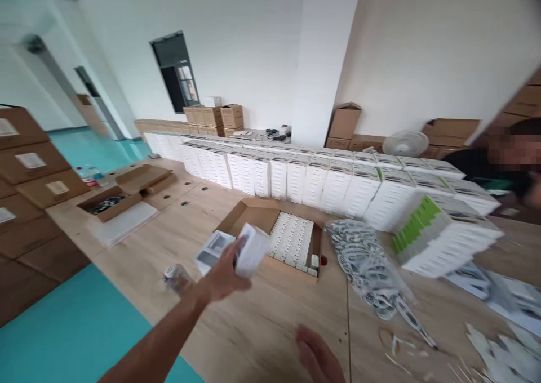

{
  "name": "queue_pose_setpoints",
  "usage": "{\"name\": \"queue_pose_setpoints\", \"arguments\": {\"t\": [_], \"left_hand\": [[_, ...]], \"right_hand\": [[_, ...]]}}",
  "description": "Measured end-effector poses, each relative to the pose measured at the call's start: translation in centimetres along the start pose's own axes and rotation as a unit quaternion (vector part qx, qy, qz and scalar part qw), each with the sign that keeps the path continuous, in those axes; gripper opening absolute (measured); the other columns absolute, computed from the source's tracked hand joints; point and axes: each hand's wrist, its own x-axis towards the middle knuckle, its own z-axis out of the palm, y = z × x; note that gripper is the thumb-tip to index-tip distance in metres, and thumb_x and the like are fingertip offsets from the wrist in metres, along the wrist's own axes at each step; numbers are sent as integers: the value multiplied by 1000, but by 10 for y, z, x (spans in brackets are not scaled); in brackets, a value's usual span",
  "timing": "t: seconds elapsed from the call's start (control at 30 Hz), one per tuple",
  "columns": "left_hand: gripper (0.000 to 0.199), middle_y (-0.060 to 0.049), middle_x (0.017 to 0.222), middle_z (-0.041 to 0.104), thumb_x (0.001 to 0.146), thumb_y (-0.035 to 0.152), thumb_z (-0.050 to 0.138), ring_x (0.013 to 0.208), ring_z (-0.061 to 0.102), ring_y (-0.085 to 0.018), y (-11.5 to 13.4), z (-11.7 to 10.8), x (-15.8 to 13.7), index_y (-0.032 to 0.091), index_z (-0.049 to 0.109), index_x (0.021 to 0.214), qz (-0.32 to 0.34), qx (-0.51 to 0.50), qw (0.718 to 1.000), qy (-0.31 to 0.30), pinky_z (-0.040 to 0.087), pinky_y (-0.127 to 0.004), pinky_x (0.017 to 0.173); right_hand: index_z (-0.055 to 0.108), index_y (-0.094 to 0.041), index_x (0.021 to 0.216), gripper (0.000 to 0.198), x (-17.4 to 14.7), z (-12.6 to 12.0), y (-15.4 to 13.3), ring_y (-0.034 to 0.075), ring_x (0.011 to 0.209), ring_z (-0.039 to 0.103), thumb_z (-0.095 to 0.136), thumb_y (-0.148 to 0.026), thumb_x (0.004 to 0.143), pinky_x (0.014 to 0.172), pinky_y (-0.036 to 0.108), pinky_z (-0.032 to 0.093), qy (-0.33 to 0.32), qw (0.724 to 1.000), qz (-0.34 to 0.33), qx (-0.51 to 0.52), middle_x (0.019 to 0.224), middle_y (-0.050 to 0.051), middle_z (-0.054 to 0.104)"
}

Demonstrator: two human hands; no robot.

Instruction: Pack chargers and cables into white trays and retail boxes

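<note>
My left hand (226, 276) is closed around a small white box (253, 250), lifted above the table and tilted. Behind that hand lies a white piece with grey recesses (215, 243), partly covered by my fingers. My right hand (319, 356) is low at the bottom edge, blurred and cut off by the frame; its visible fingers reach forward with nothing seen in them. Just beyond both hands, an open cardboard box (264, 267) holds rows of small white units (293, 237). A clear jar (180, 279) stands left of my left forearm.
Long rows of stacked white boxes (279, 183) line the table's far side. Bagged grey cables (359, 259) lie to the right, near green-edged boxes (418, 225). Cartons (38, 163) are piled at left. Another person (502, 163) is at far right.
</note>
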Motion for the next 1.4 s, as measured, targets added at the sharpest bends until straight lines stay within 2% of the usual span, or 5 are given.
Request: {"name": "queue_pose_setpoints", "arguments": {"t": [0.4,0.7,1.0,1.2,1.4], "left_hand": [[87,-9,108,67,48,13,80,92,61,-25,-46,112,-50,18,50,130,-193,-491,799,-286,48,-32,77],[110,-12,125,60,38,22,88,115,55,-35,-72,125,-45,23,43,138,-196,-400,878,-174,46,-41,93],[110,-11,110,68,39,22,88,99,63,-34,-22,163,-57,22,43,139,-176,-432,817,-340,51,-43,85],[81,-9,111,70,60,30,81,104,64,-32,-9,163,-56,22,49,134,-216,-487,769,-353,50,-42,91],[71,-9,121,67,70,40,74,116,60,-31,19,174,-68,25,47,134,-238,-468,795,-302,46,-43,99]], "right_hand": [[70,-17,82,36,31,90,36,22,74,66,73,-51,72,70,32,51,138,900,85,405,78,7,73],[73,-18,84,40,-7,10,87,28,89,64,79,-47,57,79,35,49,400,900,121,124,87,7,73],[73,-17,77,30,-2,77,9,19,71,63,68,-46,79,68,29,48,235,945,31,228,72,3,71],[67,-18,90,46,-41,-2,46,21,75,66,62,-61,77,66,30,52,403,859,47,313,80,4,73],[68,-17,77,45,-55,-117,104,23,72,64,71,-59,62,68,33,51,398,891,96,196,72,4,71]]}}
